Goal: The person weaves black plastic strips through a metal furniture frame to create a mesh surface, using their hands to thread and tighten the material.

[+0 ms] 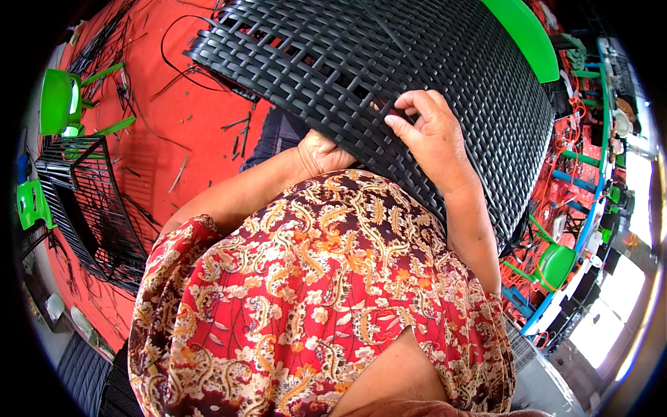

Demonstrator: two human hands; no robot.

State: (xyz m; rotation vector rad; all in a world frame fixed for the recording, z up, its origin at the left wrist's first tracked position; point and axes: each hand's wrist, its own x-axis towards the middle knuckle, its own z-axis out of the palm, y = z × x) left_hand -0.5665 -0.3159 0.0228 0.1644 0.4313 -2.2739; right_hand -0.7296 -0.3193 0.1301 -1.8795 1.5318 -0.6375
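A large panel of black woven plastic strips (458, 90) fills the upper middle of the head view, its near edge in front of my body. My right hand (434, 139) is over the top of the weave, with thumb and forefinger curled close together at a gap between strips. Whatever may be in that pinch is too small to make out. My left hand (319, 151) reaches under the near edge, and the panel hides its fingers. Several openings in the weave run from near my right fingertips toward the upper left. A loose black strip (164, 52) loops off the far left corner.
Black strip scraps (240, 132) lie on the red floor (201, 139). At left stand a green chair (57, 103) and a black metal frame (90, 201). A green chair back (521, 35) overlaps the panel's far right; another green seat (557, 266) is at right, near tangled orange cords.
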